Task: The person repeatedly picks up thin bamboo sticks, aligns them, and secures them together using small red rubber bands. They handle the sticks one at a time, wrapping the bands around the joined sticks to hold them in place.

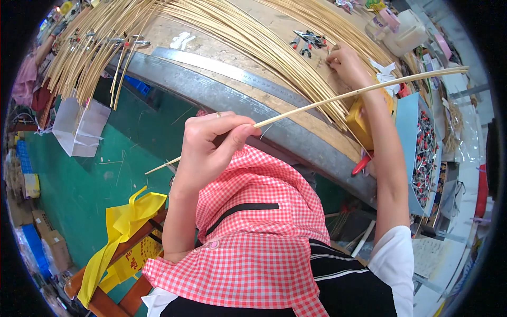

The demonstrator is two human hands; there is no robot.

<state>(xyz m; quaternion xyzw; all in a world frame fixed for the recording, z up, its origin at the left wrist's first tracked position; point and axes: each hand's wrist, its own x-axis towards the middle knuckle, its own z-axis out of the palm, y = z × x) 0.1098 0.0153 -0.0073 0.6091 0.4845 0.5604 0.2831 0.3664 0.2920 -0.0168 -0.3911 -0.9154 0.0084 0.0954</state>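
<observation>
Head view. Left hand (207, 150): thumb and forefinger pinching one thin pale stick (322, 102), held aslant above the table edge; short end emerging lower left of the hand, long end rising rightward across the line of the right forearm. Right hand (346, 64): fingers curled, over the worktable (224, 39), just beside a small heap of clips (310, 41); whether anything is gripped, cannot tell. Also: sheaf of long sticks (259, 42); steel ruler (232, 70); light-blue box (406, 142), filled with clips.
</observation>
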